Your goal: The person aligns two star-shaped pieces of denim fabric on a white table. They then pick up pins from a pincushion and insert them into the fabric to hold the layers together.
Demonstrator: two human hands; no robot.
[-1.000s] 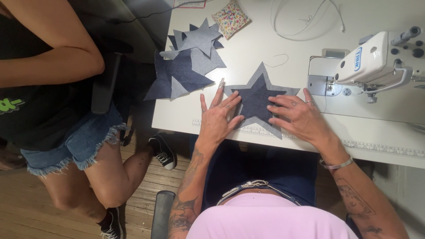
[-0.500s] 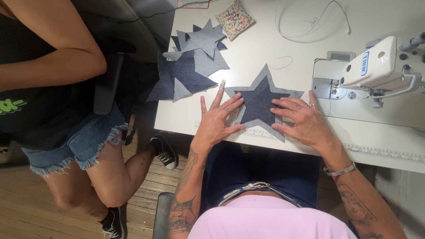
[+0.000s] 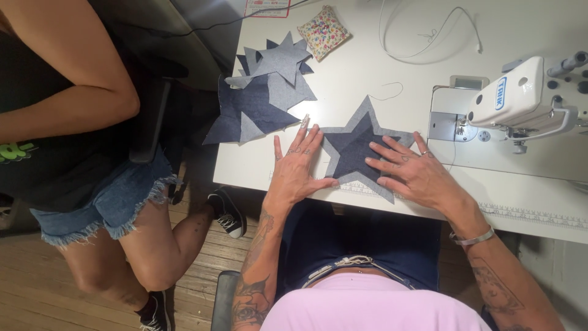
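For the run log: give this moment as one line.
left hand: flat beside dark star | right hand: flat on it | over light star

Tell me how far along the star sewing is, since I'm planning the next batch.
Done: stars are cut, a pile waits. In hand: left hand and right hand press a dark star flat onto a lighter star. Left: stitching; the piece isn't under the sewing machine.
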